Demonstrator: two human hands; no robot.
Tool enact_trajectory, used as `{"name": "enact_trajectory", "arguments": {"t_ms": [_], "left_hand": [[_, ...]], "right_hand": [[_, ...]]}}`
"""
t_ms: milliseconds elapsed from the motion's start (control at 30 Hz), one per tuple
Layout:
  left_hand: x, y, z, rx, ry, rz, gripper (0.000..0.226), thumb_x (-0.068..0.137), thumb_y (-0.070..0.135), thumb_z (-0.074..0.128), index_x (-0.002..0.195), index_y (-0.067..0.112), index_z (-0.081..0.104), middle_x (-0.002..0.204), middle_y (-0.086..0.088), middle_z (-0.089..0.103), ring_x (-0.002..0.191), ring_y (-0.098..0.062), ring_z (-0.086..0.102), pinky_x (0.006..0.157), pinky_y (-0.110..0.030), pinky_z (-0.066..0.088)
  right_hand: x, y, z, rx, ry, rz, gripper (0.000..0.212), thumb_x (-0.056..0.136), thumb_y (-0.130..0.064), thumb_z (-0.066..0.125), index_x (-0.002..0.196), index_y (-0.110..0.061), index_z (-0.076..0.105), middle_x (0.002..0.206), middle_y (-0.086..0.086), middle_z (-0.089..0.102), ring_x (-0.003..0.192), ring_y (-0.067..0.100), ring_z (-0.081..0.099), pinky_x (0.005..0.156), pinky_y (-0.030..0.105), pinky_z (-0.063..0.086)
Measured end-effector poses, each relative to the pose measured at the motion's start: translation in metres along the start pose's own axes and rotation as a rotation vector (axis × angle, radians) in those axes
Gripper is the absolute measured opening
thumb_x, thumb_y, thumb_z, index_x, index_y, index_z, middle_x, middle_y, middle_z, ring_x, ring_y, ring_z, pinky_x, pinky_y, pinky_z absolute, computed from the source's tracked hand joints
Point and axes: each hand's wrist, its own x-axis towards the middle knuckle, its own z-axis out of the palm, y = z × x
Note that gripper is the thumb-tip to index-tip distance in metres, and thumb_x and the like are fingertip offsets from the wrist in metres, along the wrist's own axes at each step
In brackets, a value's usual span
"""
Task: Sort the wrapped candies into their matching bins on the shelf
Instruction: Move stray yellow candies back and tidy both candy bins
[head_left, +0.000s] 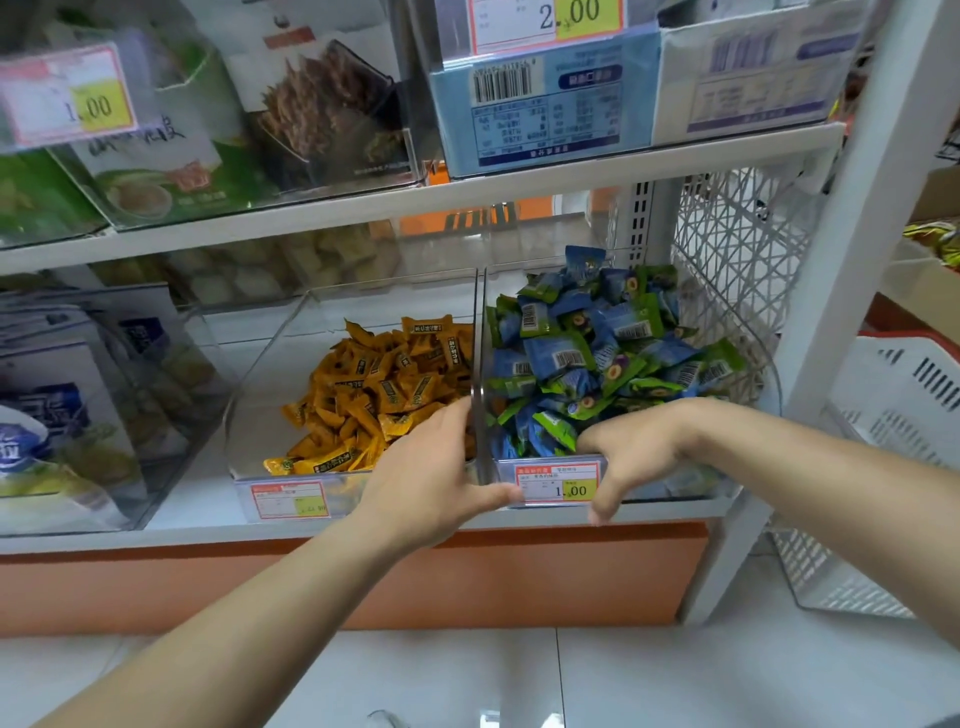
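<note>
Orange wrapped candies (384, 384) heaped in left clear plastic bin (260, 395), blue-green wrapped candies (597, 353) in right clear plastic bin (675, 483), left hand (426, 478) laid straight-fingered at their shared wall, nothing held, right hand (634, 452) curled over right bin's near rim, thumb outside, rim gripped.

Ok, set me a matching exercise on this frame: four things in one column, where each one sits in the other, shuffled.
Things:
1. orange candies
2. blue-green candies
3. white basket
4. 2.00 price tag

Places:
A. above the upper shelf
B. in the right clear bin
C. in the left clear bin
D. outside the rack, past the right shelf post

Pairs: 1-C, 2-B, 3-D, 4-A
</note>
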Motion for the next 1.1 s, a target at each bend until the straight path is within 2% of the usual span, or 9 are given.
{"name": "enact_trajectory", "arguments": {"t_ms": [133, 300, 367, 467, 567, 700, 867, 1000, 1100], "left_hand": [[0.002, -0.001, -0.001, -0.029, -0.022, -0.021, 0.100, 0.061, 0.080, 0.071, 0.143, 0.038, 0.032, 0.137, 0.018, 0.053, 0.120, -0.006, 0.053, 0.086, -0.025, 0.049], [0.004, 0.002, -0.008, -0.082, -0.067, -0.070, 0.109, 0.056, 0.078, 0.077, 0.145, 0.032, 0.035, 0.140, 0.014, 0.053, 0.123, -0.009, 0.053, 0.095, -0.029, 0.051], [0.007, 0.001, -0.010, -0.121, -0.077, -0.073, 0.104, 0.058, 0.071, 0.081, 0.144, 0.029, 0.039, 0.139, 0.012, 0.055, 0.123, -0.008, 0.053, 0.095, -0.024, 0.047], [0.009, 0.001, -0.015, -0.169, -0.064, -0.093, 0.092, 0.067, 0.062, 0.081, 0.142, 0.025, 0.044, 0.138, 0.010, 0.057, 0.121, -0.008, 0.054, 0.097, -0.023, 0.046], [0.013, 0.005, -0.024, -0.202, 0.021, -0.116, 0.086, 0.075, 0.055, 0.080, 0.145, 0.021, 0.044, 0.140, 0.007, 0.056, 0.125, -0.010, 0.053, 0.102, -0.026, 0.045], [0.014, 0.015, -0.033, -0.252, 0.170, -0.081, 0.074, 0.080, 0.048, 0.079, 0.142, 0.024, 0.048, 0.125, 0.022, 0.051, 0.114, 0.001, 0.050, 0.090, -0.010, 0.037], [0.014, 0.031, -0.032, -0.081, 0.264, 0.000, 0.063, 0.083, 0.044, 0.075, 0.139, 0.024, 0.052, 0.134, 0.006, 0.053, 0.123, -0.010, 0.051, 0.102, -0.027, 0.045], [0.018, 0.047, -0.028, -0.059, 0.288, 0.140, 0.057, 0.085, 0.046, 0.071, 0.136, 0.025, 0.054, 0.132, 0.009, 0.055, 0.121, -0.008, 0.051, 0.101, -0.029, 0.047], [0.022, 0.064, -0.011, -0.047, 0.188, 0.186, 0.075, 0.082, 0.053, 0.072, 0.145, 0.028, 0.040, 0.136, 0.009, 0.057, 0.123, -0.010, 0.054, 0.100, -0.031, 0.049]], "right_hand": [[-0.007, 0.003, 0.001, 0.003, 0.085, 0.029, 0.052, 0.079, -0.048, 0.077, 0.114, -0.021, 0.050, 0.112, -0.008, 0.056, 0.095, 0.009, 0.055, 0.075, 0.023, 0.044], [-0.017, 0.006, 0.004, 0.032, 0.161, -0.034, 0.082, 0.086, -0.045, 0.073, 0.150, -0.013, 0.033, 0.150, 0.000, 0.043, 0.129, 0.016, 0.045, 0.101, 0.023, 0.037], [-0.021, 0.010, 0.002, 0.131, 0.200, -0.060, 0.072, 0.087, -0.038, 0.073, 0.147, -0.016, 0.039, 0.145, 0.001, 0.049, 0.130, 0.019, 0.050, 0.105, 0.026, 0.041], [-0.027, 0.021, -0.002, 0.317, 0.194, -0.145, 0.039, 0.092, -0.018, 0.070, 0.127, -0.023, 0.054, 0.123, -0.005, 0.066, 0.112, 0.009, 0.063, 0.091, 0.020, 0.051], [-0.034, 0.027, -0.003, 0.365, 0.201, -0.193, 0.039, 0.096, -0.018, 0.065, 0.134, -0.022, 0.055, 0.123, -0.018, 0.062, 0.112, -0.005, 0.059, 0.091, 0.011, 0.047], [-0.040, 0.032, -0.002, 0.407, 0.332, -0.214, 0.032, 0.094, -0.022, 0.068, 0.121, -0.038, 0.060, 0.118, -0.015, 0.067, 0.107, -0.002, 0.062, 0.090, 0.011, 0.048], [-0.044, 0.028, -0.003, 0.409, 0.478, -0.209, 0.031, 0.089, -0.020, 0.074, 0.111, -0.038, 0.063, 0.095, -0.026, 0.069, 0.090, -0.011, 0.065, 0.075, 0.007, 0.047], [-0.046, 0.025, -0.004, 0.520, 0.607, -0.234, 0.034, 0.090, -0.016, 0.073, 0.123, -0.021, 0.067, 0.109, -0.013, 0.073, 0.099, -0.001, 0.068, 0.091, 0.022, 0.054], [-0.046, 0.021, -0.002, 0.653, 0.694, -0.259, 0.029, 0.092, -0.008, 0.069, 0.121, -0.012, 0.069, 0.106, -0.001, 0.076, 0.100, 0.012, 0.071, 0.092, 0.033, 0.056]]}}
